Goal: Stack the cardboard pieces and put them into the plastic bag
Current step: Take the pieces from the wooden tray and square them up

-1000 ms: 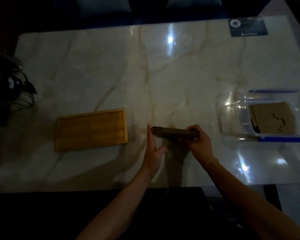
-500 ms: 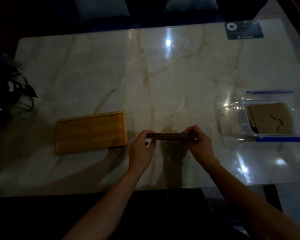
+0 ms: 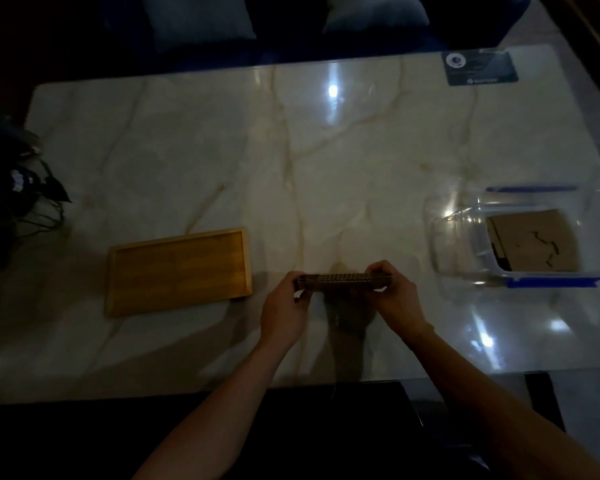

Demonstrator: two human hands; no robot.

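A stack of brown cardboard pieces (image 3: 343, 281) is held edge-on just above the marble table, near its front middle. My left hand (image 3: 284, 315) grips the stack's left end and my right hand (image 3: 395, 301) grips its right end. To the right lies a clear plastic bag (image 3: 461, 244) with blue zip strips, its mouth facing left. A cardboard piece (image 3: 534, 242) lies flat inside the bag.
A shallow wooden tray (image 3: 179, 270) lies left of my hands. A dark card (image 3: 480, 67) sits at the table's far right corner. Dark cables and a plant (image 3: 18, 192) crowd the left edge. Cushioned seats stand beyond the far edge.
A second ago my left hand was flat and open against the stack's left end; it has since closed around that end. The stack and my right hand have stayed nearly still.
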